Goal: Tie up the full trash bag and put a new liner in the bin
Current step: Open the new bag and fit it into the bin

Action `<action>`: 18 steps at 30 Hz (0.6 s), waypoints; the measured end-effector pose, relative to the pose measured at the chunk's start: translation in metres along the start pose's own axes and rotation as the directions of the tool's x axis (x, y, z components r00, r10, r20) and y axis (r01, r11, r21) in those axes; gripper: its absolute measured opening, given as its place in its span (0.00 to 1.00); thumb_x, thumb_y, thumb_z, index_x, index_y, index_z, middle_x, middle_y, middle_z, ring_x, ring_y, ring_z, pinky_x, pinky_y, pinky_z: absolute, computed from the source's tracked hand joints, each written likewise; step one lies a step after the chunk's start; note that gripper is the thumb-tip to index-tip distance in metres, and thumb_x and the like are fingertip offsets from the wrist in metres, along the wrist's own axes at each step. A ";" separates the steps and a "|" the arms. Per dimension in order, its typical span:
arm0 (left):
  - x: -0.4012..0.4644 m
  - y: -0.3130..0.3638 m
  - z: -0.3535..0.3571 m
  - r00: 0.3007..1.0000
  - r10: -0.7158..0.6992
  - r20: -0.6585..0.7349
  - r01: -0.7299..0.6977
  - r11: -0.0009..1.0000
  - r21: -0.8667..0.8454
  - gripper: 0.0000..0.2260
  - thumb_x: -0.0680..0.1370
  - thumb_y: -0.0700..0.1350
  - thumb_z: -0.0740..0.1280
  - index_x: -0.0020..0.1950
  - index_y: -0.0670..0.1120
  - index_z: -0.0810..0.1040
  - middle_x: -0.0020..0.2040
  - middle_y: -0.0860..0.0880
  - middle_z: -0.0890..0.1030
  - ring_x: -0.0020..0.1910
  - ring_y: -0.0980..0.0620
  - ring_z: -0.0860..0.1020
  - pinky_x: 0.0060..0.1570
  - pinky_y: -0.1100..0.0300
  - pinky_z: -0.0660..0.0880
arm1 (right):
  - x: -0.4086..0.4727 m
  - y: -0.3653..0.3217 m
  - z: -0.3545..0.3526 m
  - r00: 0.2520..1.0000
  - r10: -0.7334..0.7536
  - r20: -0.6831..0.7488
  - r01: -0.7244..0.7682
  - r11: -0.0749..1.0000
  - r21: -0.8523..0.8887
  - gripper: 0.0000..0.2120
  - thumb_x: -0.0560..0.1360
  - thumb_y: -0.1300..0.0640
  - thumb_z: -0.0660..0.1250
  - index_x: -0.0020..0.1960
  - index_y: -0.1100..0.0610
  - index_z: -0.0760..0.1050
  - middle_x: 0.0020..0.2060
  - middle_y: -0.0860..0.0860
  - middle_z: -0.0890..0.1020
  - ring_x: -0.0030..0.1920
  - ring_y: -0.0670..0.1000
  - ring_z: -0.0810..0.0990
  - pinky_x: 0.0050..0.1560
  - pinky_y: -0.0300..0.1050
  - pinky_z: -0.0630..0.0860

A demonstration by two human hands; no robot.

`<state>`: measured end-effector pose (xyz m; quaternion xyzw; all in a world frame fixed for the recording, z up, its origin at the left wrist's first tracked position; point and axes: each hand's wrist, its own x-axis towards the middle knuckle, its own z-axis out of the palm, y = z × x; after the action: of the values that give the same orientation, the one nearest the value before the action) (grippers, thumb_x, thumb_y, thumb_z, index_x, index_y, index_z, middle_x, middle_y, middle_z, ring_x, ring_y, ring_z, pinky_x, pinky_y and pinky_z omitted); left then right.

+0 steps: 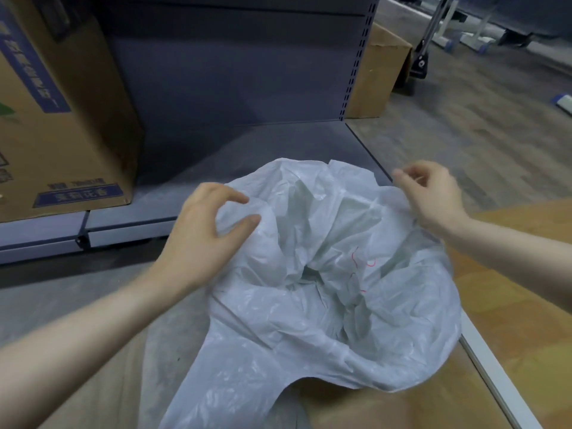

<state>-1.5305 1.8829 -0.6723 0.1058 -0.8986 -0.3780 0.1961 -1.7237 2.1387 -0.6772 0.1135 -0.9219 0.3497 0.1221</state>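
Covering the bin entirely: crinkled translucent white bag, faint red marks unreadable | left hand on bag's left edge, fingers curled loosely against plastic, grip unclear | right hand pinching bag's far-right rim | printed cardboard box left of bag, cut off.

A large cardboard box with blue printed labels stands on a grey metal shelf at the left. Behind the shelf's perforated upright sits a second cardboard box on the floor.
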 end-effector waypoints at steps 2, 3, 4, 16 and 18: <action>0.028 0.002 0.013 0.978 -0.044 0.206 0.040 0.999 0.025 0.19 0.74 0.56 0.67 0.64 0.54 0.73 0.64 0.56 0.70 0.64 0.57 0.67 0.59 0.64 0.63 | -0.027 0.006 -0.003 0.984 0.076 0.161 -0.071 0.997 -0.036 0.18 0.72 0.46 0.69 0.59 0.51 0.74 0.56 0.53 0.72 0.55 0.52 0.72 0.58 0.48 0.70; 0.043 0.004 0.021 0.950 -0.072 0.303 0.057 0.997 0.058 0.23 0.74 0.58 0.66 0.68 0.56 0.69 0.68 0.56 0.67 0.68 0.56 0.64 0.64 0.60 0.63 | -0.039 0.011 -0.005 0.960 0.149 0.236 -0.142 0.989 -0.049 0.25 0.71 0.46 0.70 0.65 0.49 0.69 0.61 0.53 0.67 0.60 0.53 0.68 0.65 0.49 0.66; 0.056 0.005 0.029 0.920 -0.090 0.382 0.060 0.994 0.088 0.27 0.74 0.58 0.66 0.71 0.57 0.64 0.72 0.55 0.64 0.71 0.54 0.61 0.68 0.56 0.62 | -0.049 0.014 -0.006 0.934 0.196 0.298 -0.189 0.981 -0.050 0.29 0.71 0.48 0.71 0.69 0.48 0.65 0.65 0.54 0.63 0.65 0.54 0.65 0.68 0.48 0.63; 0.072 -0.006 0.072 0.731 -0.374 0.571 0.518 0.849 -0.107 0.16 0.75 0.37 0.60 0.61 0.49 0.73 0.53 0.50 0.80 0.50 0.48 0.79 0.47 0.56 0.76 | -0.022 0.011 -0.012 0.839 0.115 0.531 -0.207 0.971 0.116 0.10 0.78 0.69 0.56 0.54 0.65 0.75 0.51 0.56 0.78 0.51 0.52 0.76 0.52 0.46 0.72; 0.058 -0.010 0.071 0.712 -0.468 0.523 0.580 0.812 -0.064 0.08 0.75 0.42 0.62 0.51 0.45 0.77 0.47 0.48 0.81 0.43 0.47 0.80 0.42 0.57 0.75 | -0.020 0.011 -0.009 0.839 0.105 0.533 -0.176 0.981 0.084 0.08 0.77 0.68 0.57 0.52 0.69 0.74 0.45 0.55 0.76 0.47 0.51 0.74 0.48 0.42 0.68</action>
<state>-1.6129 1.9018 -0.7091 0.2371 -0.8015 -0.5307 -0.1406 -1.7066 2.1549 -0.6839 0.1446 -0.9012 0.3723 -0.1685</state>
